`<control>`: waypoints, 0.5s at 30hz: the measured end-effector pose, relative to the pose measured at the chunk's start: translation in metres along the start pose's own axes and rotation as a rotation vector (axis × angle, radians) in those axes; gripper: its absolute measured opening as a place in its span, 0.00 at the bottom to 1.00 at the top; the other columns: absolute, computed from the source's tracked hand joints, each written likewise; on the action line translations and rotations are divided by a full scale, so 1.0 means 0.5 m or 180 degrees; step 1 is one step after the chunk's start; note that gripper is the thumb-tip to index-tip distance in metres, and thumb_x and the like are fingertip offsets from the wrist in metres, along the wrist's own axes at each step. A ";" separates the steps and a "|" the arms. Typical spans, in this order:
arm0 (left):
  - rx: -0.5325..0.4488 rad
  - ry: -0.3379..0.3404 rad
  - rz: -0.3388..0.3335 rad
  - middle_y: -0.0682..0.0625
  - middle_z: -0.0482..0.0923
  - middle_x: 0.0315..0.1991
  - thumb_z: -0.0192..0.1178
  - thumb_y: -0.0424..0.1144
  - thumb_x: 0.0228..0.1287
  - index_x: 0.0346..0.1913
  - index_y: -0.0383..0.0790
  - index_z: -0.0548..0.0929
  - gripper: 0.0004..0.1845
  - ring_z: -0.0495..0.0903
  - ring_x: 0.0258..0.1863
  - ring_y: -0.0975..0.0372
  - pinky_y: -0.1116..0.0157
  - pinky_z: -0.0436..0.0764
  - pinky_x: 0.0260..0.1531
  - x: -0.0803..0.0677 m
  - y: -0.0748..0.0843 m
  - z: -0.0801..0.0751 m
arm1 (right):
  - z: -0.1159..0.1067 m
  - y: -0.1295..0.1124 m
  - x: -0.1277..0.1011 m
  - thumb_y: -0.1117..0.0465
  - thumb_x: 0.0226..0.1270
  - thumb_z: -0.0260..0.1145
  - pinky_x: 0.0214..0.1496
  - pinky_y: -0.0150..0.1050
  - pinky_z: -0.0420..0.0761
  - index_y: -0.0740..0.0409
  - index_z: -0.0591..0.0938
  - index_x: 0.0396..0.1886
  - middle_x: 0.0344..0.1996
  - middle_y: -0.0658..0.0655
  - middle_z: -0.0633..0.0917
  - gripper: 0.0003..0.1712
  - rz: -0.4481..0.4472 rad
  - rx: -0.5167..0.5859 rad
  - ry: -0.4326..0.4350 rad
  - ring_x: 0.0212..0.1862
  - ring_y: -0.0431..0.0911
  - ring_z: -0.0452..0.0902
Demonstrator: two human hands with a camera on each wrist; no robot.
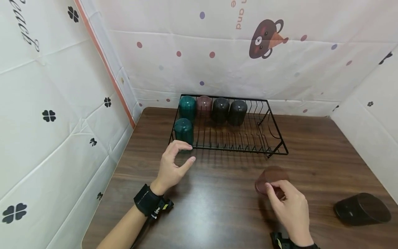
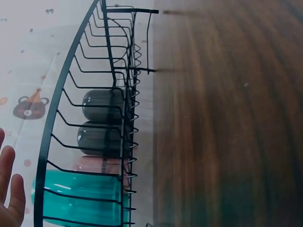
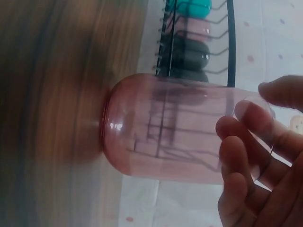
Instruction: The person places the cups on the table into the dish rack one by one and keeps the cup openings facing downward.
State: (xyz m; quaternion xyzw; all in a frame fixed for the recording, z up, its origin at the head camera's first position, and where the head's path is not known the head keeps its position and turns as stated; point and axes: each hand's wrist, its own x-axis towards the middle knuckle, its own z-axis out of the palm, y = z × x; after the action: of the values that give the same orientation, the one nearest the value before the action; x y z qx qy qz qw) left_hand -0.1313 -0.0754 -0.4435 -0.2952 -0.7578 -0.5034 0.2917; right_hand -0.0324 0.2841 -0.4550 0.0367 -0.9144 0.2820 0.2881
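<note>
My right hand (image 1: 280,193) grips a translucent pink cup (image 1: 268,176) that stands on the wooden table (image 1: 217,200) in front of a black wire rack (image 1: 242,148). In the right wrist view my fingers (image 3: 236,156) curl round the far end of the pink cup (image 3: 165,127), whose other end touches the table. My left hand (image 1: 178,157) hovers at the rack's front left corner with thumb and forefinger spread, holding nothing. It is just in front of a teal cup (image 1: 183,130) in the rack. The left wrist view shows straight fingers (image 2: 12,189) beside the rack (image 2: 57,113).
In the rack's back row stand a second teal cup (image 1: 187,107), a pink cup (image 1: 204,103) and two dark cups (image 1: 220,109) (image 1: 237,111), all upside down. A dark cup (image 1: 362,208) lies on its side at the right. Cloth walls close in the table.
</note>
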 end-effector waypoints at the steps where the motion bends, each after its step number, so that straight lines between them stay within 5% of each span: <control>1: -0.0002 -0.0029 -0.0008 0.49 0.81 0.51 0.69 0.36 0.61 0.52 0.43 0.81 0.16 0.78 0.55 0.57 0.61 0.77 0.58 -0.003 -0.001 0.001 | 0.004 -0.003 0.001 0.62 0.61 0.75 0.26 0.21 0.70 0.44 0.85 0.28 0.23 0.41 0.81 0.08 -0.0039 0.0036 -0.0017 0.22 0.28 0.71; 15: -0.0140 -0.0379 -0.0076 0.51 0.80 0.52 0.69 0.36 0.63 0.54 0.46 0.81 0.17 0.78 0.55 0.58 0.59 0.78 0.58 -0.024 -0.001 0.018 | 0.049 -0.035 0.005 0.64 0.54 0.79 0.24 0.23 0.65 0.38 0.83 0.26 0.24 0.37 0.80 0.15 -0.0556 0.0475 -0.0179 0.20 0.28 0.64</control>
State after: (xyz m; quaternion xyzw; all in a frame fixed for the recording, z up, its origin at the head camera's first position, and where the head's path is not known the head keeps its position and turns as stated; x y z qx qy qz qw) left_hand -0.1251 -0.0688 -0.4556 -0.3219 -0.7661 -0.5049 0.2336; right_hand -0.0427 0.2565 -0.4614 0.1455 -0.8919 0.3220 0.2823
